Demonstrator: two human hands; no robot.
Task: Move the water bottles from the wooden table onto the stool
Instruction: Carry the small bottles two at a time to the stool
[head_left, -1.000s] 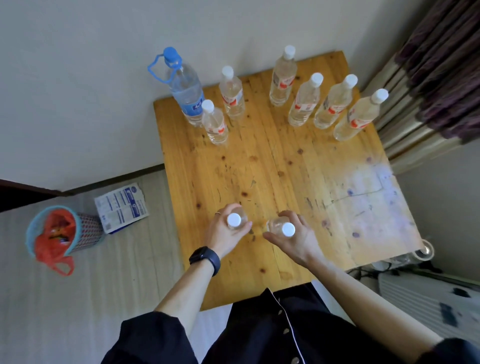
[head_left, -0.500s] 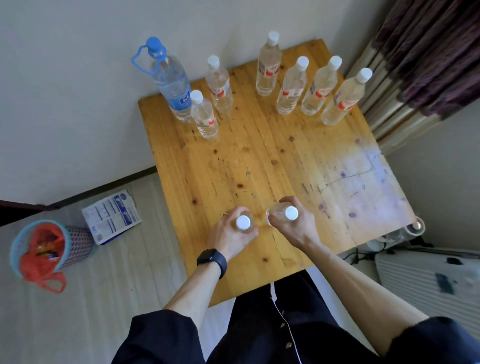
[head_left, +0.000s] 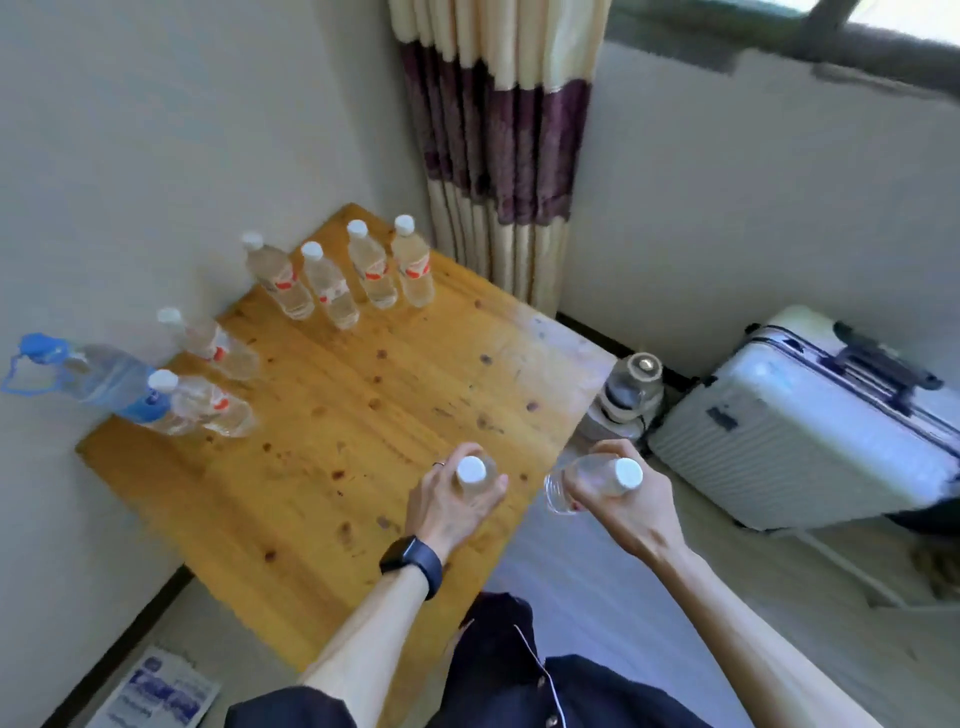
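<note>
The left hand grips the left bottle over the table, the right hand grips the right bottle past its right edge, while seven bottles wait far and left, with no stool in view.

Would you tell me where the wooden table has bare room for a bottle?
The wooden table is bare across its middle, between the far row of four bottles and the left hand. Crowded: that far edge and the left corner by the large blue-capped bottle.

White-capped bottles, yellow-orange table
</note>
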